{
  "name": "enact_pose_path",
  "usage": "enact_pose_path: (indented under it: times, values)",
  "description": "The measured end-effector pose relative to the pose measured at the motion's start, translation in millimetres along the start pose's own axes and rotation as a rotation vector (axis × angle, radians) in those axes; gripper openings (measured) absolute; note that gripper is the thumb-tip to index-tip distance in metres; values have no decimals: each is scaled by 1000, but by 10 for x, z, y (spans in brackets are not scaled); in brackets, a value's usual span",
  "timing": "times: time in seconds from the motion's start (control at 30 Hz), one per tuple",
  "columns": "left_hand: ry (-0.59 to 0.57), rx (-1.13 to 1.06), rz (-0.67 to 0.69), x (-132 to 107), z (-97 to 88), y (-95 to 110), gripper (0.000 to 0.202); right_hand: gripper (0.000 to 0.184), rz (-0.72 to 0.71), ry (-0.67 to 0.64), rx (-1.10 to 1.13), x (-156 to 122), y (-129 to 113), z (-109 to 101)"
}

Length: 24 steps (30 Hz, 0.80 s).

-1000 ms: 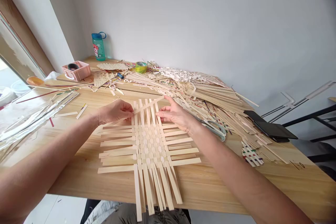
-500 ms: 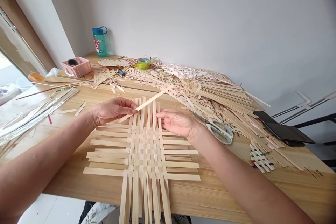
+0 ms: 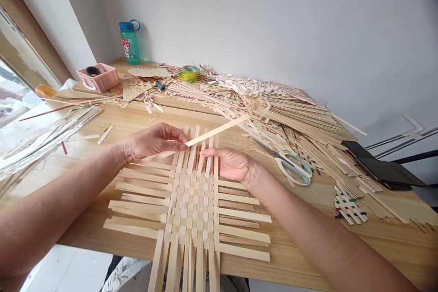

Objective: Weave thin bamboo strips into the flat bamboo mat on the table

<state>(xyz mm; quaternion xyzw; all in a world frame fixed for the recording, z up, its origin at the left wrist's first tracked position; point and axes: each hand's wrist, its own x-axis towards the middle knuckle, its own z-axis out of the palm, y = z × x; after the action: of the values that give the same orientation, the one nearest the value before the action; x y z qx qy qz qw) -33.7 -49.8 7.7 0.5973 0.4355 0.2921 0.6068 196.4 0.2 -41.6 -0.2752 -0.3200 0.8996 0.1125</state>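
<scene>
A partly woven mat of pale flat strips (image 3: 191, 200) lies on the wooden table (image 3: 308, 246) in front of me. My left hand (image 3: 153, 141) pinches one loose strip (image 3: 219, 130), which slants up to the right above the mat's far edge. My right hand (image 3: 231, 163) rests on the mat's upper right, its fingers bent and pressed on the upright strips there.
Scissors (image 3: 290, 164) lie just right of my right hand. A big heap of strips (image 3: 273, 109) fills the far right. A pink tray (image 3: 97, 77), a teal bottle (image 3: 130, 43), a tape roll (image 3: 190, 73), a dark tablet (image 3: 379, 164) and a small coloured weave (image 3: 347, 207) stand around.
My left hand has drawn the loose strip leftward and lifted it clear of the weave. My right hand slid back and down onto the upright strips. The view has shifted, so the mat sits lower.
</scene>
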Motion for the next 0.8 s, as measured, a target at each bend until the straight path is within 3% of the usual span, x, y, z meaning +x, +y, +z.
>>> enact_pose_path:
  times: [0.13, 0.3, 0.43, 0.63, 0.8]
  values:
    - [29, -21, 42, 1, -44, 10, 26, 29, -8, 28, -22, -20, 6, 7]
    - [134, -71, 115, -84, -268, 104, 37, 32, -68, 97, -9, -53, -40, -2]
    - [198, 122, 204, -204, -481, 213, 32, 31, -83, 151, 7, -67, -66, -32]
    - [46, 506, -31, -305, -686, 250, 36, 20, -113, 192, 1, -88, -129, -106]
    - [118, 694, -72, -347, -922, 139, 35, 19, -149, 260, -1, -101, -186, -119]
